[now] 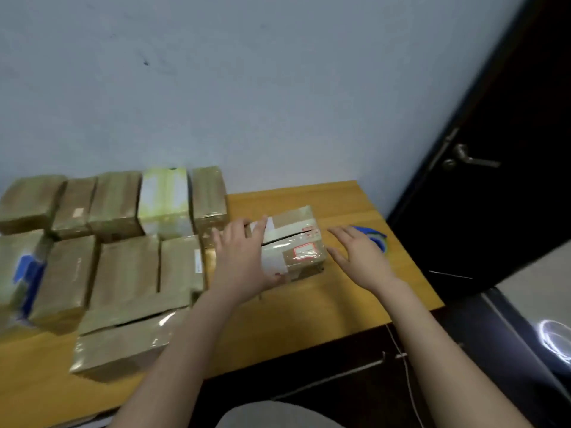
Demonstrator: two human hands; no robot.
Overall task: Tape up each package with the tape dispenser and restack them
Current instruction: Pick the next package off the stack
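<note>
**Item: package** [296,242]. Brown cardboard box, partly covered in glossy clear tape. It has white labels at its left end and a red-printed sticker on the near right corner.
- Location: on the wooden surface [309,307], to the right of the main stock and towards the back edge.
- Condition: a dark slit runs along the top where the flaps meet, so the seam looks untaped.
- Handling, by my estimate: light, with stiff walls and firm corners. The taped film looks slick, so a flat palm on top or a hold across the short ends should serve better than a pinch on the sides. Pressing near the slit would bring the flaps level before tape goes over.

**Item: left hand** [244,257]. It lies on the left end of the package with fingers straight and spread over the top. It grips nothing that I can see.

**Item: right hand** [360,254]. Its fingers are fanned out and straight above the surface, just right of the package and not touching it. It holds nothing.

**Item: tape dispenser** [375,235]. Blue, on the surface just behind the right hand and partly hidden by it. Probably light plastic, best taken by its handle, which I cannot make out.

**Item: other packages** [123,267]. Brown, most with a glossy film, set in rows and low stacks on the left of the surface. One pale green-and-white box [163,199] stands in the back row.
</note>
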